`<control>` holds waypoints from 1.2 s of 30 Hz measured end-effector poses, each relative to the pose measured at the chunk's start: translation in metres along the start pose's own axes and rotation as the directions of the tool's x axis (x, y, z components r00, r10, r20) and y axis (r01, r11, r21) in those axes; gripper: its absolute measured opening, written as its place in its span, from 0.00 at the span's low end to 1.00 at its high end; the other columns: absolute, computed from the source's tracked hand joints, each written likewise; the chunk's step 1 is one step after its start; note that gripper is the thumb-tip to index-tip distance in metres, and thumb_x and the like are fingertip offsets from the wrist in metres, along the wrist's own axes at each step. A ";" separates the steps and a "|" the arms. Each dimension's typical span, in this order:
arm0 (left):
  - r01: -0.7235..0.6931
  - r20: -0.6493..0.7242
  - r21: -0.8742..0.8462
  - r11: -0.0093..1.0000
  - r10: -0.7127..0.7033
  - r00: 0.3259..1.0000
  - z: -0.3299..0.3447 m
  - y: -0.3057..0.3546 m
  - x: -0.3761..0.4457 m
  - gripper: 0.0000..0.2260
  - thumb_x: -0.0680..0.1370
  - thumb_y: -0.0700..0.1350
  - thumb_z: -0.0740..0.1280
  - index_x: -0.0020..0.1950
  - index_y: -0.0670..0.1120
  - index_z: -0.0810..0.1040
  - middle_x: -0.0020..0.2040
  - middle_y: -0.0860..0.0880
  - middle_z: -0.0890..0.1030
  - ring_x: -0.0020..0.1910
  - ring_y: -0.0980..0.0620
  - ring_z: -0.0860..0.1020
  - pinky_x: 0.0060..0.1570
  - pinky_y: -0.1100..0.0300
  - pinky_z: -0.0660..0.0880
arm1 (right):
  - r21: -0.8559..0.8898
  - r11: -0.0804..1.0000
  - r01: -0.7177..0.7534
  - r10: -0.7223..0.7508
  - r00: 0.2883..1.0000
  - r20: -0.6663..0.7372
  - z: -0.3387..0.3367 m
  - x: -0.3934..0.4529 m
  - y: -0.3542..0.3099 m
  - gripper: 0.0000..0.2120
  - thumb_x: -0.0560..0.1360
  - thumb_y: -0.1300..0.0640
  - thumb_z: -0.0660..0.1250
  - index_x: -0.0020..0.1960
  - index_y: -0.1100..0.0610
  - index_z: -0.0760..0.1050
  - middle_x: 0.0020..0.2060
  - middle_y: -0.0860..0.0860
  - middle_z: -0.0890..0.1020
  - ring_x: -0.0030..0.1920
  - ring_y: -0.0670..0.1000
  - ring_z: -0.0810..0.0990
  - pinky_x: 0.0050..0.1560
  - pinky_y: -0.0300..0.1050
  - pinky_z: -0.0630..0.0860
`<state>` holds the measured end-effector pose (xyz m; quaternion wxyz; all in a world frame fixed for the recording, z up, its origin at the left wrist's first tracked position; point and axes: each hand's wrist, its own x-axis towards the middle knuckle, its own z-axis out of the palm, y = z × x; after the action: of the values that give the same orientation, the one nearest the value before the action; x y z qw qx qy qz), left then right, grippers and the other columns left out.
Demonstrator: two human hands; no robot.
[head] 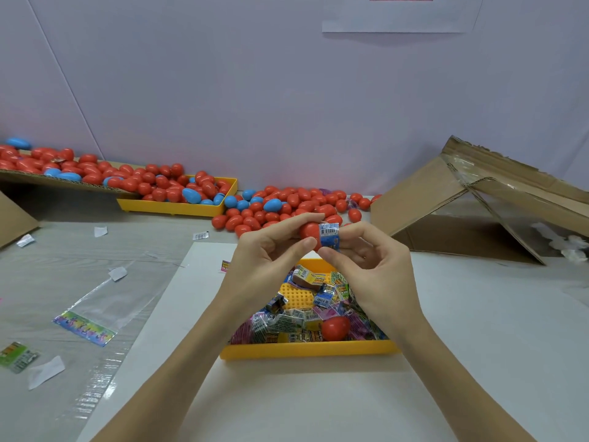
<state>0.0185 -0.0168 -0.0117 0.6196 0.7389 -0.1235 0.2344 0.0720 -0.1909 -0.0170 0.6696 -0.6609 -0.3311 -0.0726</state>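
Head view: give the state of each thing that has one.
Held red egg: gripped by left hand, off the table.
Blue packet: pinched by right hand, against the egg's end.
Near yellow tray: holds packets and one loose red egg.
Far yellow tray: heaped with eggs.
Cardboard box: tipped on its side, flaps open.

An egg and a packet are hanging above the near tray, which is sitting mid-counter with packets lying in it. Behind it loose eggs are lying, a far tray sitting back left, a box standing right.
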 end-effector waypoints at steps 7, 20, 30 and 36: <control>-0.172 -0.050 0.095 0.980 0.177 0.983 0.018 -0.003 -0.005 0.11 0.80 0.33 0.68 0.47 0.45 0.88 0.67 0.48 0.82 0.70 0.52 0.77 0.67 0.58 0.75 | 0.026 0.995 0.093 -0.091 0.994 -0.067 -0.003 0.000 0.001 0.08 0.76 0.64 0.73 0.56 0.62 0.83 0.48 0.51 0.86 0.47 0.45 0.85 0.48 0.35 0.81; 0.008 -0.129 -0.028 1.000 -0.012 0.992 0.015 -0.003 0.001 0.16 0.79 0.41 0.73 0.67 0.46 0.79 0.58 0.54 0.86 0.60 0.55 0.83 0.56 0.65 0.79 | 0.001 0.998 -0.064 0.064 0.997 -0.040 -0.002 0.002 0.002 0.11 0.78 0.57 0.73 0.60 0.53 0.82 0.52 0.46 0.87 0.53 0.48 0.86 0.52 0.38 0.83; 0.013 -0.036 0.046 0.999 -0.011 0.999 0.010 0.000 0.002 0.12 0.79 0.40 0.73 0.62 0.45 0.81 0.55 0.53 0.86 0.54 0.52 0.85 0.52 0.64 0.80 | -0.081 0.992 -0.095 0.087 0.992 -0.092 -0.004 0.003 0.000 0.07 0.79 0.57 0.71 0.57 0.53 0.85 0.46 0.44 0.87 0.49 0.46 0.86 0.46 0.34 0.81; 0.046 -0.074 0.061 0.997 -0.041 0.996 0.007 -0.002 0.002 0.12 0.77 0.44 0.75 0.59 0.46 0.81 0.52 0.52 0.86 0.51 0.52 0.85 0.51 0.62 0.81 | -0.047 0.987 -0.155 0.153 0.987 -0.048 -0.004 0.003 0.000 0.09 0.79 0.53 0.70 0.58 0.53 0.83 0.47 0.47 0.87 0.49 0.49 0.87 0.48 0.42 0.84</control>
<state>0.0228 -0.0235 -0.0129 0.6052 0.7514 -0.0773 0.2515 0.0757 -0.1934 -0.0149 0.6633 -0.6996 -0.2621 -0.0435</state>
